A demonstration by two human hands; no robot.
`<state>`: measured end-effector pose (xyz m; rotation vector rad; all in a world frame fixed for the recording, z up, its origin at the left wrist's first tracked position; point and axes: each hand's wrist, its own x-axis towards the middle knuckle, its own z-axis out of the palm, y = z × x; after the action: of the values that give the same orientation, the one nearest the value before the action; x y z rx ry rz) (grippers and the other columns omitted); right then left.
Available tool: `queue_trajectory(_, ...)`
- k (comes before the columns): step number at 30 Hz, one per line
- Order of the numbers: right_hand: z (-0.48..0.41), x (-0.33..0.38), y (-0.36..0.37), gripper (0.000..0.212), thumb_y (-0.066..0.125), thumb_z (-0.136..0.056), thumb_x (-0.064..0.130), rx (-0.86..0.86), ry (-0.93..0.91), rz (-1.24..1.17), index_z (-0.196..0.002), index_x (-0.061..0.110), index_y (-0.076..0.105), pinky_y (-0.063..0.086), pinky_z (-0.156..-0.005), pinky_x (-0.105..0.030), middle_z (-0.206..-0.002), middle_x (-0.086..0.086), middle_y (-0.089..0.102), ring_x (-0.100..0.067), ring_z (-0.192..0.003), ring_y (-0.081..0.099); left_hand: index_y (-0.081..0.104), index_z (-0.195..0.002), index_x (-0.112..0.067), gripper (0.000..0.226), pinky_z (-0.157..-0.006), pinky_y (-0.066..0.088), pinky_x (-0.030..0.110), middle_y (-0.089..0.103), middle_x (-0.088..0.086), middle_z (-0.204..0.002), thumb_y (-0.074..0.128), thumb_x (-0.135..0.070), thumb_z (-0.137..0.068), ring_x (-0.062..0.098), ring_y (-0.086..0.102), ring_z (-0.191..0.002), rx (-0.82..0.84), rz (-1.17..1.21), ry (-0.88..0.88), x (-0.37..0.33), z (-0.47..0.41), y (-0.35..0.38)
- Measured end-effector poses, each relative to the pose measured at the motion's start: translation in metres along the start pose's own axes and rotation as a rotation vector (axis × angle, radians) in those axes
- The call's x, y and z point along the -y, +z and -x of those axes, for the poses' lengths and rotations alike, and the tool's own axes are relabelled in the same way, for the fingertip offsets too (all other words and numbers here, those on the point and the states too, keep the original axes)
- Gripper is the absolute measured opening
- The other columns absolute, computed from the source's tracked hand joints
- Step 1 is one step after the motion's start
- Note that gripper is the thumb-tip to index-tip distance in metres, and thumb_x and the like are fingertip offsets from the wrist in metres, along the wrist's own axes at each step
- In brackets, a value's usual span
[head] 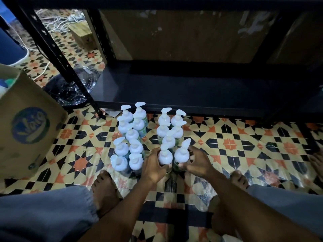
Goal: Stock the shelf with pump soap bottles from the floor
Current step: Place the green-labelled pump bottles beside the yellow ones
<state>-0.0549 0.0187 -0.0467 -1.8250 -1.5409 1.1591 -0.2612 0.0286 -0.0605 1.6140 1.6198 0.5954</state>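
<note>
The left hand [153, 165] curls round an upright, glossy white plastic pump soap bottle [165, 156]. The right hand [197, 163] curls round its twin bottle [181, 154]. Both bottles stand on the patterned tiled floor [244, 142]. At twelve o'clock, past the remaining bottles [168, 126], lies the matte black metal shelf [174, 88], equally near either hand.
</note>
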Motion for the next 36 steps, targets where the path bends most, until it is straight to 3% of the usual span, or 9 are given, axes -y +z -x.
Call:
queue_trajectory(2, -0.002, 0.018, -0.023, 0.066, 0.090, -0.070, 0.013, 0.019, -0.022, -0.058, -0.128, 0.024, 0.061, 0.043, -0.076, -0.011, -0.115, 0.016, 0.062, 0.001, -0.103, 0.059, 0.058, -0.136, -0.017, 0.069, -0.089, 0.051, 0.026, 0.070, -0.001, -0.124, 0.087, -0.018, -0.074, 0.020, 0.065, -0.114, 0.001, 0.053, 0.033, -0.020, -0.003, -0.012)
queue_trajectory(6, -0.009, 0.083, -0.088, 0.062, 0.090, -0.070, 0.024, -0.042, -0.161, -0.141, -0.126, 0.028, 0.065, 0.055, -0.095, -0.039, -0.123, 0.007, 0.068, -0.015, -0.114, 0.065, 0.058, -0.138, -0.020, 0.071, -0.097, 0.057, 0.030, 0.070, -0.007, -0.125, 0.086, -0.029, -0.073, 0.012, 0.068, -0.114, -0.022, 0.206, 0.178, -0.084, -0.013, -0.061)
queue_trajectory(8, -0.009, 0.117, -0.116, 0.048, 0.085, -0.075, 0.020, -0.071, -0.273, -0.169, -0.119, 0.024, 0.068, 0.054, -0.094, -0.035, -0.115, 0.006, 0.074, -0.014, -0.109, 0.069, 0.060, -0.136, -0.024, 0.068, -0.095, 0.056, 0.028, 0.073, -0.010, -0.121, 0.083, -0.036, -0.073, 0.006, 0.069, -0.111, -0.040, 0.305, 0.268, -0.115, -0.018, -0.087)
queue_trajectory(11, -0.008, 0.189, -0.166, 0.048, 0.080, -0.075, 0.024, -0.179, -0.440, -0.232, -0.121, 0.020, 0.067, 0.054, -0.091, -0.025, -0.115, 0.005, 0.075, -0.011, -0.109, 0.070, 0.062, -0.134, -0.028, 0.064, -0.098, 0.057, 0.035, 0.076, -0.011, -0.119, 0.086, -0.038, -0.075, 0.009, 0.071, -0.113, -0.102, 0.426, 0.416, -0.176, -0.037, -0.146)
queue_trajectory(15, -0.016, 0.281, -0.223, 0.049, 0.076, -0.080, 0.031, -0.283, -0.652, -0.271, -0.126, 0.021, 0.065, 0.053, -0.096, -0.032, -0.121, 0.004, 0.073, -0.012, -0.116, 0.067, 0.066, -0.125, -0.028, 0.052, -0.098, 0.057, 0.029, 0.077, -0.013, -0.117, 0.085, -0.026, -0.076, 0.008, 0.072, -0.112, -0.223, 0.499, 0.603, -0.256, -0.067, -0.227)
queue_trajectory(18, -0.027, 0.342, -0.252, 0.063, 0.073, -0.078, 0.047, -0.339, -0.743, -0.291, -0.135, 0.024, 0.060, 0.050, -0.103, -0.035, -0.131, 0.007, 0.067, -0.008, -0.124, 0.061, 0.065, -0.122, -0.031, 0.053, -0.097, 0.057, 0.027, 0.078, -0.016, -0.114, 0.087, -0.023, -0.075, 0.006, 0.072, -0.111, -0.295, 0.514, 0.694, -0.306, -0.087, -0.274)
queue_trajectory(21, -0.051, 0.384, -0.271, 0.062, 0.068, -0.079, 0.050, -0.396, -0.756, -0.261, -0.136, 0.027, 0.058, 0.049, -0.107, -0.039, -0.133, 0.008, 0.065, -0.008, -0.125, 0.059, 0.065, -0.130, -0.025, 0.053, -0.100, 0.056, 0.031, 0.076, -0.007, -0.120, 0.088, -0.017, -0.083, 0.009, 0.071, -0.114, -0.335, 0.494, 0.766, -0.342, -0.113, -0.307)
queue_trajectory(30, -0.116, 0.412, -0.282, 0.053, 0.064, -0.097, 0.038, -0.448, -0.657, -0.134, -0.146, 0.023, 0.050, 0.047, -0.106, -0.039, -0.135, 0.001, 0.063, -0.017, -0.120, 0.061, 0.060, -0.139, -0.019, 0.056, -0.075, 0.049, 0.005, 0.070, -0.017, -0.112, 0.083, -0.018, -0.089, -0.018, 0.065, -0.091, -0.355, 0.465, 0.747, -0.378, -0.164, -0.330)
queue_trajectory(36, -0.128, 0.403, -0.276, 0.056, 0.062, -0.098, 0.043, -0.444, -0.584, -0.076, -0.149, 0.024, 0.046, 0.043, -0.108, -0.038, -0.143, -0.001, 0.057, -0.018, -0.123, 0.055, 0.050, -0.152, -0.023, 0.074, -0.093, 0.054, 0.018, 0.069, -0.015, -0.122, 0.085, -0.021, -0.087, -0.007, 0.065, -0.109, -0.319, 0.486, 0.710, -0.373, -0.176, -0.326)
